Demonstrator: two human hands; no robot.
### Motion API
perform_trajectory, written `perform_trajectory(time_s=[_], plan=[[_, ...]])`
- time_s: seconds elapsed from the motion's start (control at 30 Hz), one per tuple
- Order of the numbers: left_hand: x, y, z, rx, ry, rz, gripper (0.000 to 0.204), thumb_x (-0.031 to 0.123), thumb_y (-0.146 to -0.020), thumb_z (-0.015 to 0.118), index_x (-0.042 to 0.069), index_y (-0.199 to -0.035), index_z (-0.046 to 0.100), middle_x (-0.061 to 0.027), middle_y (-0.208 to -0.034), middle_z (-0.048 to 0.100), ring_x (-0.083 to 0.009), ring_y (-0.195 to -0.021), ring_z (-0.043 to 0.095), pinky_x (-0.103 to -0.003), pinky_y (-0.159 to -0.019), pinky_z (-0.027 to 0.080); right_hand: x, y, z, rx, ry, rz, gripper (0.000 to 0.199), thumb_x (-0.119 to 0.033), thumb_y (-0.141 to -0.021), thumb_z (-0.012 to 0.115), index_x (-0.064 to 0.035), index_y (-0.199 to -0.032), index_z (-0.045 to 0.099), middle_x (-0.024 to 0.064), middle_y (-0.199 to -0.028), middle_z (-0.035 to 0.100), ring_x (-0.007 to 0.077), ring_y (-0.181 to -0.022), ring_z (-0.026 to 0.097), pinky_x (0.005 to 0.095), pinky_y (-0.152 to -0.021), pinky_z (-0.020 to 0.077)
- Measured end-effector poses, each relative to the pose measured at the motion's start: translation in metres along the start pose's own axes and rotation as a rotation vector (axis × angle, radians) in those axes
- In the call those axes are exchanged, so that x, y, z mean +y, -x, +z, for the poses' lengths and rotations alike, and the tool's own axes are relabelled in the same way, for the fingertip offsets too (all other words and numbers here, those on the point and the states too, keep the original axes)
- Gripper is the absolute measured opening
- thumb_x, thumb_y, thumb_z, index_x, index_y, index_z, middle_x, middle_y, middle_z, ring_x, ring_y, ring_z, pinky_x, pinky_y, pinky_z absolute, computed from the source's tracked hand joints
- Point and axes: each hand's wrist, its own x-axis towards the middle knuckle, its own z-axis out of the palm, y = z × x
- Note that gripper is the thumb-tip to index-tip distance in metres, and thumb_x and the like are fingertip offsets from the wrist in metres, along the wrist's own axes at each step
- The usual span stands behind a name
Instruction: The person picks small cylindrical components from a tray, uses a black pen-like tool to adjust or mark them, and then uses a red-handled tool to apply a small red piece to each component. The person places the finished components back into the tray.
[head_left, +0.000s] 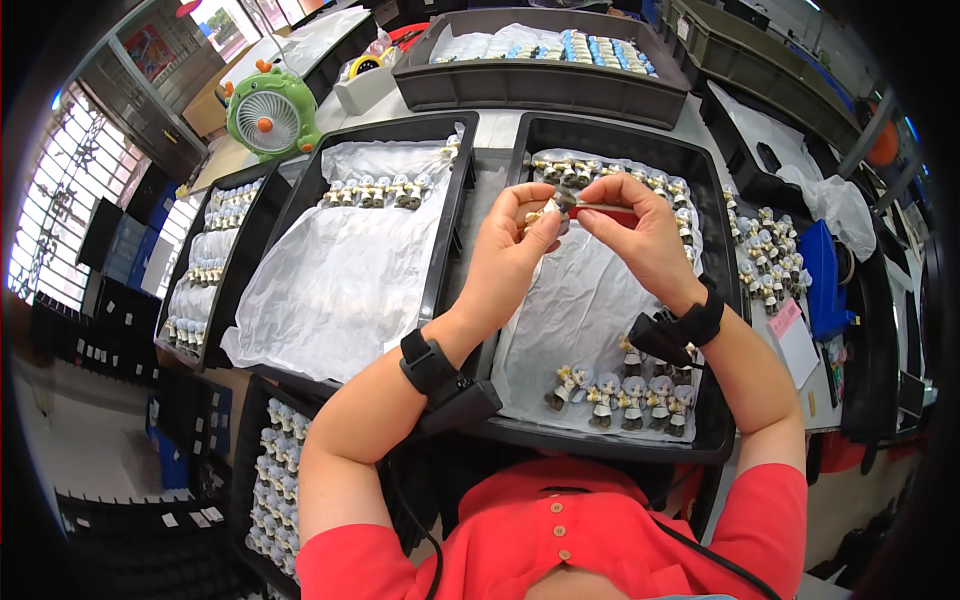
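My left hand point(507, 255) pinches a small figurine point(545, 216) with a white and gold body; its dark end points toward my right hand. In the fingers of my right hand point(648, 240) is a slim tool with a red handle point(618, 213), its tip touching or very close to the figurine's dark end. The kind of tool cannot be made out. Both hands are raised over a black tray point(728, 300) lined with white paper point(560, 305). Several pale-haired figurines point(632, 398) stand at its near edge, and more line its far and right sides.
Left of this tray lies another paper-lined black tray point(455, 215) with a row of figurines. A narrower tray point(240, 270) of figurines sits further left. Beyond are a green fan point(268, 112) and a grey crate point(540, 92). Loose figurines point(770, 255) and a blue bin point(822, 280) are at right.
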Motion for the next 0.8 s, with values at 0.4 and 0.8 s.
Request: perform_trajectory(time_s=[0.4,0.8], plan=[[0.010,0.005,-0.002,-0.048,-0.369,0.191,0.030,0.010,-0.085,0.061,0.001,-0.112,0.052,-0.0006,-0.104,0.055,-0.0057,-0.090,0.050,-0.018,-0.074,0.042,-0.016,0.001,-0.005,-0.066,0.273,-0.204,0.017,-0.002,-0.079,0.063,-0.0001,-0.094,0.056,0.0077,-0.089,0.064,0.0163,-0.086,0.064,0.0268,-0.079,0.0498],[0.017,0.012,0.003,0.049,-0.636,0.329,0.026,0.003,-0.080,0.064,0.002,-0.104,0.054,-0.0092,-0.089,0.059,-0.0133,-0.076,0.057,-0.025,-0.065,0.045,-0.015,0.010,0.004,-0.033,-0.077,0.077,0.021,-0.007,-0.086,0.058,-0.0005,-0.106,0.057,0.0043,-0.100,0.061,0.0106,-0.093,0.058,0.0233,-0.083,0.0460]])
